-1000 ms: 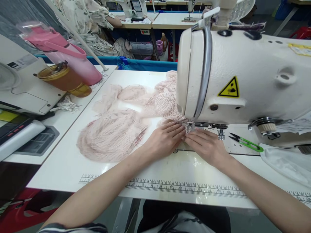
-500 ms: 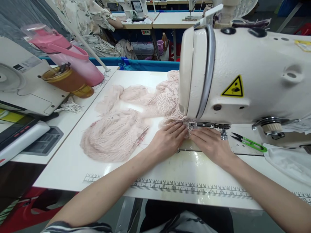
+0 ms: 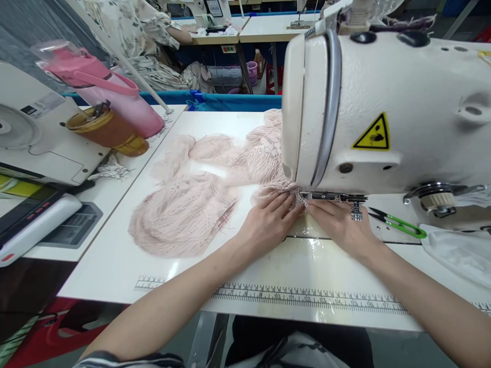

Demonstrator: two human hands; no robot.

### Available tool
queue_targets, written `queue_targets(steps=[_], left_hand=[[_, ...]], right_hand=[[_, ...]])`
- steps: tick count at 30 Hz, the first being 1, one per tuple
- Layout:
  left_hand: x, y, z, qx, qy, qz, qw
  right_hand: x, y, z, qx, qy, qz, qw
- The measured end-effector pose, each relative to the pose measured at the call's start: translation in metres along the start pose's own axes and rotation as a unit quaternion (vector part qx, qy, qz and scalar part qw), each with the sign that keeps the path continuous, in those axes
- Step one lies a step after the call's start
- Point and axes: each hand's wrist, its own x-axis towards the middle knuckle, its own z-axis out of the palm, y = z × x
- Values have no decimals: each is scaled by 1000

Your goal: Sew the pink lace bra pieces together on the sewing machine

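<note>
Pale pink lace fabric (image 3: 184,212) lies bunched across the white table, running up to the head of a white sewing machine (image 3: 414,102). My left hand (image 3: 270,217) presses on the lace just left of the needle area, its fingers bent and close together on the cloth. Right beside it, under the machine head, my right hand (image 3: 339,222) touches the lace edge; its fingertips are partly hidden by the machine's metal parts. What its fingers pinch, if anything, is too small to tell.
Green-handled snips (image 3: 402,226) and white cloth (image 3: 456,250) lie on the right. A pink bottle (image 3: 115,97) and a brown cup (image 3: 109,130) stand at the left beside another machine (image 3: 34,122). A ruler strip (image 3: 307,297) runs along the front edge. A person's arm (image 3: 179,36) shows behind.
My left hand's fingers have shifted slightly right along the lace edge, and my right hand has moved a little right. The view has shifted slightly.
</note>
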Motion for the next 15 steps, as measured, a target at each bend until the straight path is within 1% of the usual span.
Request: queue_targets(steps=[2, 5, 7, 12, 15], left_hand=[[1, 1, 0, -1, -3, -4, 1000], [1, 2, 2, -2, -6, -9, 1000], [1, 3, 3, 1, -7, -9, 1000], [2, 4, 1, 14, -10, -4, 1000], [2, 5, -1, 20, -11, 15, 1000]], right_hand=[[-2, 2, 4, 21, -9, 18, 1000], [-3, 3, 7, 78, -12, 48, 996], [-1, 5, 8, 98, -9, 54, 994], [5, 8, 12, 91, -9, 58, 994], [5, 10, 17, 84, -12, 64, 994]])
